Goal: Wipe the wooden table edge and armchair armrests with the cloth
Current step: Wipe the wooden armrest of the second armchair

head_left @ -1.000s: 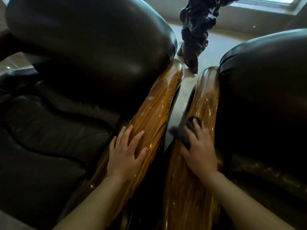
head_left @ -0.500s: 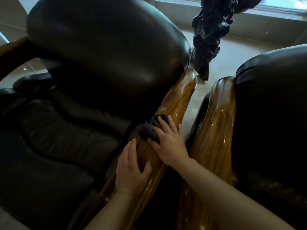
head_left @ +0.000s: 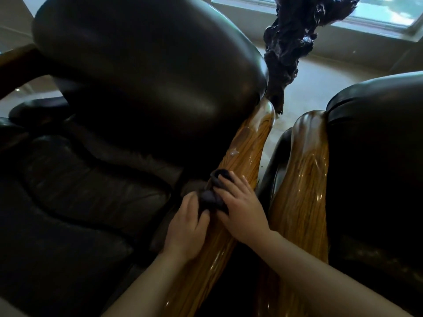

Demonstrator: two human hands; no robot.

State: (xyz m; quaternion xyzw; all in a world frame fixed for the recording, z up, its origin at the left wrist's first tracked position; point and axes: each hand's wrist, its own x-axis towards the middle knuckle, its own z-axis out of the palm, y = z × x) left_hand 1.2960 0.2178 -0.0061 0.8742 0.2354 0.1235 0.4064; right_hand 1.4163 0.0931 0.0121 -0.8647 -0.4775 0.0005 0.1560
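Two glossy striped wooden armrests run side by side. On the left armrest [head_left: 248, 143], which belongs to the black leather armchair [head_left: 137, 76], lies a dark cloth [head_left: 211, 197]. My right hand [head_left: 240, 207] presses flat on the cloth, fingers over its top. My left hand [head_left: 187, 227] rests on the same armrest just below, its fingertips touching the cloth's lower edge. The right armrest [head_left: 304, 179] of the second armchair [head_left: 377, 145] is bare. A few wet spots show higher up on the left armrest.
A dark gnarled root sculpture [head_left: 290, 42] stands on the pale floor [head_left: 309, 88] beyond the gap between the armrests. A window [head_left: 377, 14] runs along the back wall. The left chair's seat cushion [head_left: 80, 191] fills the lower left.
My right hand carried the cloth from the right armrest across to the left armrest. My left hand slid up to touch the cloth. The view shifted left.
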